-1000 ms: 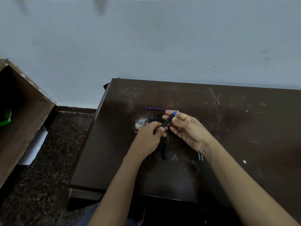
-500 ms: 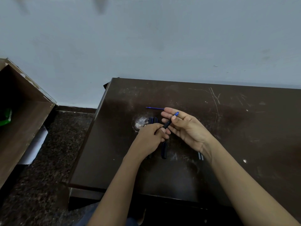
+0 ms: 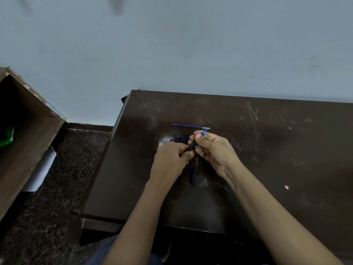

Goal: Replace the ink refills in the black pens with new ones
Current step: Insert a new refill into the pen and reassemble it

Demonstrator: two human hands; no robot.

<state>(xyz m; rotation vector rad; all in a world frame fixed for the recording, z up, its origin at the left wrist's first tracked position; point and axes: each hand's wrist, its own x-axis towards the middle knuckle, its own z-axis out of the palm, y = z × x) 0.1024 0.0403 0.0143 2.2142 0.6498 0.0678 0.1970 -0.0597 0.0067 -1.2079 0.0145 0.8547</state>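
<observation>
Both hands hold one black pen (image 3: 191, 146) over the middle of the dark table (image 3: 267, 150). My left hand (image 3: 171, 159) grips the pen's lower barrel. My right hand (image 3: 214, 150) pinches its upper end, where a blue tip (image 3: 204, 133) sticks out. A thin blue refill (image 3: 189, 126) lies loose on the table just beyond the hands. More black pens lie under the hands: dark ends (image 3: 179, 139) show above my left hand and one pen (image 3: 192, 175) lies between my wrists.
A whitish smudge (image 3: 165, 140) marks the table left of the pens. The wall (image 3: 172, 44) stands right behind the table. The table's left edge drops to a speckled floor (image 3: 57, 178), where a brown wooden box (image 3: 23, 131) stands.
My right hand has slid its fingers up along the pen toward the blue tip and closed on it. My left hand has stayed put. The full refill on the table now shows.
</observation>
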